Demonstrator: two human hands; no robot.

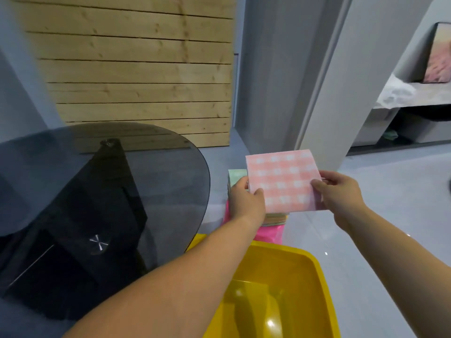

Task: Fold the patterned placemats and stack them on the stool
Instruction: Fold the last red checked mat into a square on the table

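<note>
A folded pink checked placemat (pixel 283 178) is held flat between both hands, just above a stack of folded placemats (pixel 275 218) on a pink stool (pixel 268 234). My left hand (pixel 246 198) grips its left edge with the thumb on top. My right hand (pixel 338 191) pinches its right edge. A green placemat (pixel 235 176) in the stack peeks out behind my left hand. Most of the stack and the stool top are hidden under the held placemat and my hands.
A round dark glass table (pixel 97 191) on a black base fills the left side. A yellow plastic tub (pixel 280 296) sits close in front, below my arms. A wooden slat panel (pixel 146 69) and grey wall stand behind. Light floor lies to the right.
</note>
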